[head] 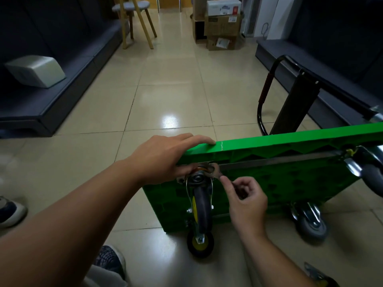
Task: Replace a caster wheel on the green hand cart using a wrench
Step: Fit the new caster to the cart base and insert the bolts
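Left hand (165, 156), fingers straight, steadies the stiff green hand cart (269, 142). Right hand (246, 201) pinches the thin steel wrench (217, 175), likely slippery, at the caster wheel (202, 204).

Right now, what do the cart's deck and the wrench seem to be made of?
The deck looks like moulded plastic, matte green: ribbed cells show underneath. The wrench is probably steel, bare and shiny: it glints grey.

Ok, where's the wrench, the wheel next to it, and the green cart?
wrench (215, 172), head view, on its metal head.
wheel (202, 204), head view, on the dark tyre.
cart (290, 139), head view, on its top green edge.
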The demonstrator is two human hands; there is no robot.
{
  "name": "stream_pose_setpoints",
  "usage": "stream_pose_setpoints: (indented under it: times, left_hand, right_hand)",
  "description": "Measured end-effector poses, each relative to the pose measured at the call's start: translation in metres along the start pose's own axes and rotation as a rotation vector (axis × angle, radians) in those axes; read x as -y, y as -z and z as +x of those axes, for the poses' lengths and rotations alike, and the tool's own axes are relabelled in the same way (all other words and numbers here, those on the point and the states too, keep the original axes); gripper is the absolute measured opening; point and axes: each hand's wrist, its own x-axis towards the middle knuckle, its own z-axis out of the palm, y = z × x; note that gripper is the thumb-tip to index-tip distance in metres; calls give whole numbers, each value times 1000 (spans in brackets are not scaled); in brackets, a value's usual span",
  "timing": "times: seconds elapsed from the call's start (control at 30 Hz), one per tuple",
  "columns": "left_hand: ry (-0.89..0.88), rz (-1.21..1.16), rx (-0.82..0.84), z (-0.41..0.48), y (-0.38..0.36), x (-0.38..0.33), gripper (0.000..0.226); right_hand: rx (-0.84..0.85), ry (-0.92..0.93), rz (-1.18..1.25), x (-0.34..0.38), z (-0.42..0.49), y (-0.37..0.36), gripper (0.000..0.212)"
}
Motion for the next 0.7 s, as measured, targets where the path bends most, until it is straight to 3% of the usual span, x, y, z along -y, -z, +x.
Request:
stream_pose_setpoints:
  times: [0.13,0.43,0.6,0.7]
  left_hand:
    - [2,11,-4,0,0,-1,64]
    - [24,30,1,-1,0,-3,63]
    - [30,30,6,0,2,-4,62]
    - [27,26,6,0,3,-5,61]
  right_hand:
    - [-75,-58,44,-18,-3,-7,39]
    - [-68,-139,70,-37,-1,-29,41]
    - [-64,32,-45,-21,11,-15,39]
    - [-30,219,-370,6,28,13,45]
